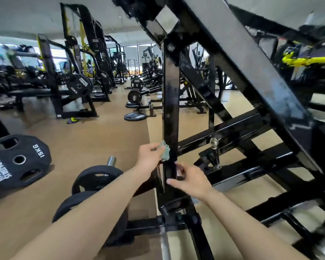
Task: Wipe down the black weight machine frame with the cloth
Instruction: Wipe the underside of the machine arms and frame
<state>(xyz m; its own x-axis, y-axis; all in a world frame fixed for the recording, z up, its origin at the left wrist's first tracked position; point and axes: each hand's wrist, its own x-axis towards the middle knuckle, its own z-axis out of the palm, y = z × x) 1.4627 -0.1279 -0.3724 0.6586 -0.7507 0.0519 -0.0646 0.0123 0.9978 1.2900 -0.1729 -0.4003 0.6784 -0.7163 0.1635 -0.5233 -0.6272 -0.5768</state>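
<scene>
The black weight machine frame [232,72] fills the right half of the head view, with a vertical post [170,109] in the middle. My left hand [150,158] presses a small grey-green cloth [165,153] against the left side of that post, low down. My right hand [190,180] rests on the post's right side just below the cloth, thumb and fingers curled around its edge. Both forearms reach in from the bottom of the view.
Black weight plates [96,177] sit on a peg below my left arm. A 15 kg plate [17,160] hangs at the left. A chrome knob pin [214,142] sticks out of a diagonal bar. Other gym machines [73,72] and loose floor plates [135,116] stand beyond.
</scene>
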